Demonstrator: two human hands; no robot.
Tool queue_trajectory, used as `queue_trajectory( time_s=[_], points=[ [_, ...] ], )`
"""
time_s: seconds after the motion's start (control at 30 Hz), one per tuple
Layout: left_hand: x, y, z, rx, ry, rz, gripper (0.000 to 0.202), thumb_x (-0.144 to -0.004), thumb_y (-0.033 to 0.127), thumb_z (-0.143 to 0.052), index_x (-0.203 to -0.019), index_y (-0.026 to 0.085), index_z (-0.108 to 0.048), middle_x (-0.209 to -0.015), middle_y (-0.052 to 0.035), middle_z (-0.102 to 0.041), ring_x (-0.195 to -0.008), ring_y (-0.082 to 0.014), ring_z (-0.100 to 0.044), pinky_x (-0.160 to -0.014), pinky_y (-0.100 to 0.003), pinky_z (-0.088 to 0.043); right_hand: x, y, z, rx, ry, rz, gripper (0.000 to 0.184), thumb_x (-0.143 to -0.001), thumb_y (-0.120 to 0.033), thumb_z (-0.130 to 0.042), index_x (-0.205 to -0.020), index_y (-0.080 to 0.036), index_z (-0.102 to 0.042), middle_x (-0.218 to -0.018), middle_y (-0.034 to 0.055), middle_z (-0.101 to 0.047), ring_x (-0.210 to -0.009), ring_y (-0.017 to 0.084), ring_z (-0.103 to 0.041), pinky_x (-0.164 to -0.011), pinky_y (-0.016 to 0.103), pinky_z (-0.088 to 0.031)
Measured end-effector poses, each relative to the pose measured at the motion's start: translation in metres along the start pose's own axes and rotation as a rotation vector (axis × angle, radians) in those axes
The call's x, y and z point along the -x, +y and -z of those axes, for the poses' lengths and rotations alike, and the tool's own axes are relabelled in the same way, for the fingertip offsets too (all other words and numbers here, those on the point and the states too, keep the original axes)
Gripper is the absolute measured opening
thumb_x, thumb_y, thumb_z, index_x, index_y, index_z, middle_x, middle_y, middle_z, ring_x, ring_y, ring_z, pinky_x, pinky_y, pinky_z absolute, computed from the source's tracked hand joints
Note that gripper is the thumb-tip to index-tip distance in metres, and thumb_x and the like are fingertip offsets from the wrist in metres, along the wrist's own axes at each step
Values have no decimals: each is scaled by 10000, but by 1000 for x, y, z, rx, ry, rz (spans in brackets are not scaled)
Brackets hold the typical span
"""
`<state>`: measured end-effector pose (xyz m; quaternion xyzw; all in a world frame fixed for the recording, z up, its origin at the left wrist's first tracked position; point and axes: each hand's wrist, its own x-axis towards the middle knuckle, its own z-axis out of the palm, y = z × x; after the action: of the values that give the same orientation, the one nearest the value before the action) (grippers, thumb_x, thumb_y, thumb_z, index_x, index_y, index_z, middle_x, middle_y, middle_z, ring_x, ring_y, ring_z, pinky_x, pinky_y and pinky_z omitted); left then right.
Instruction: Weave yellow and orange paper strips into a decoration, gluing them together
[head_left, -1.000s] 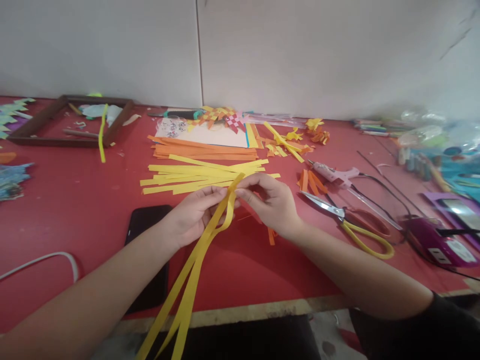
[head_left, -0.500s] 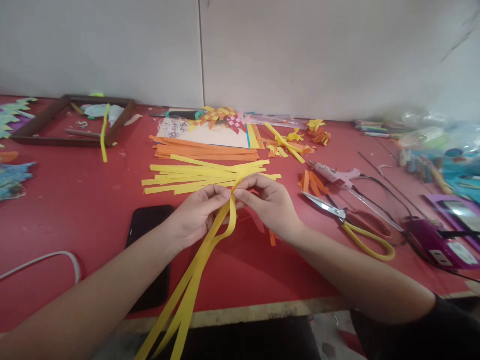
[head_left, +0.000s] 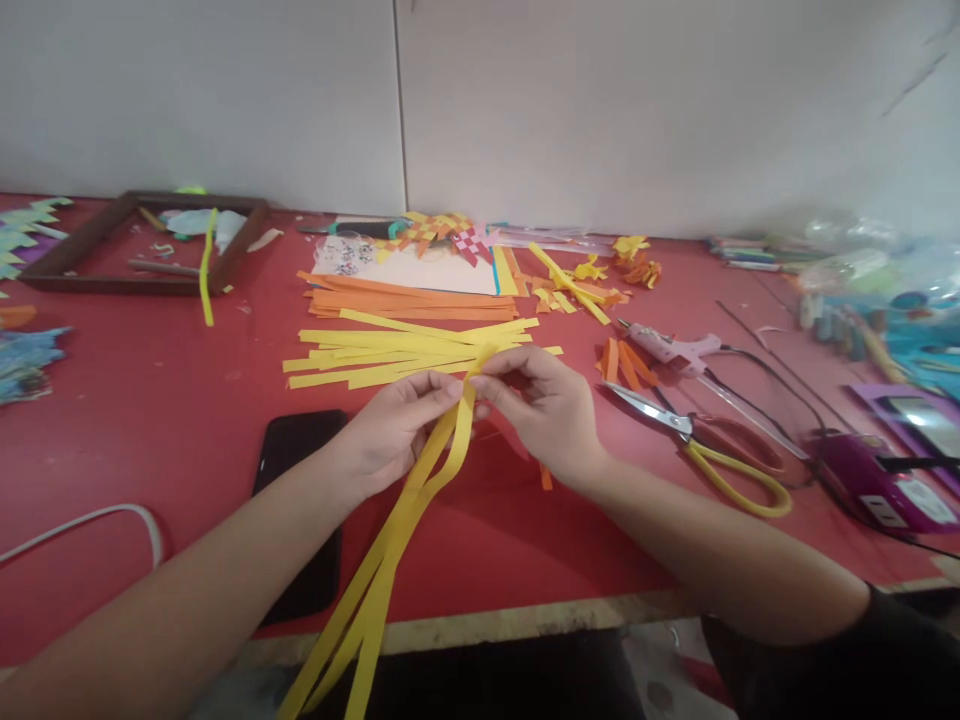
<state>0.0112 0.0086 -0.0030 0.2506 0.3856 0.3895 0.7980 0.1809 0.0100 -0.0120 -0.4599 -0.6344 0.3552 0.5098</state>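
Observation:
Several long yellow paper strips (head_left: 405, 515) run from between my fingertips down past the table's front edge. My left hand (head_left: 401, 425) pinches them near their upper end, its thumb and forefinger pressed together. Close beside it, my right hand (head_left: 544, 410) is closed on the top of the strips, where one bends over in a loop. The fingers partly hide how the strips cross. Just beyond my hands lies a spread of loose yellow strips (head_left: 405, 345), with a row of orange strips (head_left: 412, 300) behind it.
A black phone (head_left: 300, 520) lies under my left forearm. Scissors (head_left: 690, 430) with a yellow handle and a pink glue gun (head_left: 667, 347) lie to the right. A brown frame (head_left: 120, 285) stands back left, a white cable (head_left: 112, 510) nearer. Woven paper fish (head_left: 435, 235) lie at the back.
The strip's loop between my hands has been drawn narrower and straighter. The hanging ends have swung slightly right. Both hands keep nearly the same place and grip.

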Motion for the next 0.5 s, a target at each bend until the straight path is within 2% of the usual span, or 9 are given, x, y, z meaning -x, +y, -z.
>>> queue_trajectory(
  time_s=[0.17,0.3,0.4,0.5],
  points=[
    [0,-1,2,-14,-4,18,158,-795,150,-758,-740,154,-609,-712,-25,-725,-692,-159,-731,-578,-198,-564,-5,0,4,104,83,74,78,-804,-213,-732,-832,-219,-659,-801,-2,-711,-716,142,-670,-671,291,-557],
    [1,-2,4,-58,-50,37,144,-818,243,-748,-764,141,-661,-698,-50,-732,-599,-145,-697,-555,-213,-557,-7,1,6,123,108,77,91,-795,-230,-745,-825,-222,-659,-810,5,-711,-731,154,-665,-650,299,-550],
    [1,-1,4,-42,-61,17,162,-850,299,-713,-837,138,-697,-755,-67,-748,-679,-177,-723,-595,-241,-579,-6,1,6,39,20,82,88,-801,-217,-737,-798,-219,-649,-778,-1,-702,-698,145,-659,-646,297,-561],
    [1,0,4,-36,-40,15,139,-838,267,-730,-823,134,-693,-760,-66,-753,-712,-175,-733,-612,-221,-582,-4,0,5,-36,-84,89,70,-811,-219,-734,-809,-216,-665,-773,-1,-708,-673,135,-659,-642,289,-567]
  ],
)
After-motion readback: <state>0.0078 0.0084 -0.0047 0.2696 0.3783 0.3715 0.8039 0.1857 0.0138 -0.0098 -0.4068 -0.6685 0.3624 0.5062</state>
